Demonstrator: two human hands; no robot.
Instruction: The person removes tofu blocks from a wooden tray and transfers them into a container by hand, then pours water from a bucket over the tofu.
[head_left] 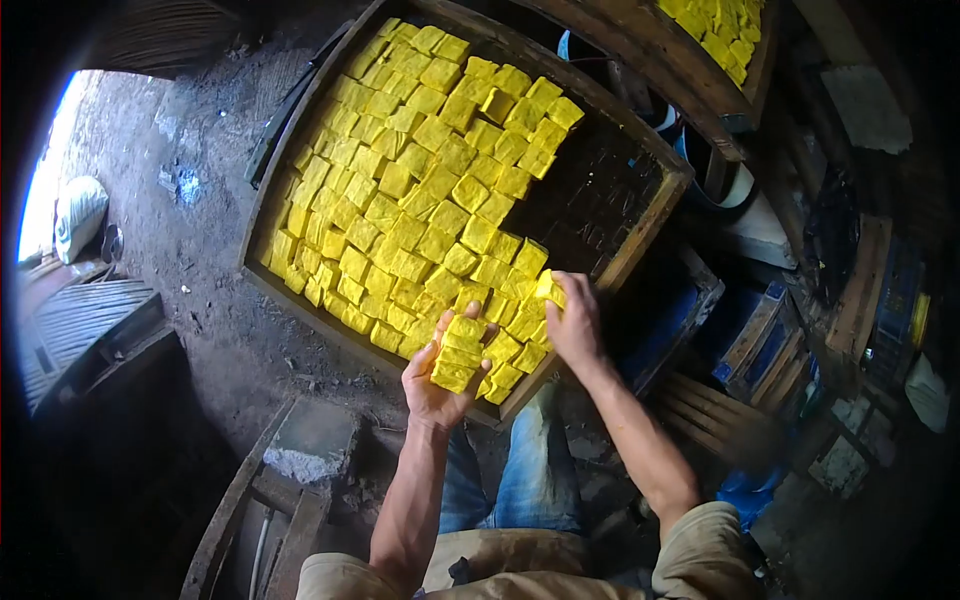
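Note:
My left hand (425,385), palm up, cradles a short stack of yellow tofu blocks (458,352) over the near edge of a wooden tray (640,235). To its right, my right hand (575,320) pinches one yellow tofu block (549,288) between thumb and fingers, just above the tray's near right part. Rows of soft, square-cut yellow tofu blocks (400,180) cover most of the tray. Its dark wooden bottom (590,190) shows at the right side. The undersides of the held blocks are hidden by my fingers.
Another wooden tray (690,60) with yellow blocks stands at the upper right. Wooden crates (750,340) and slatted boards (710,410) crowd the right side. A concrete block (313,440) on a wooden frame lies at the lower left. A pale sack (80,215) sits far left.

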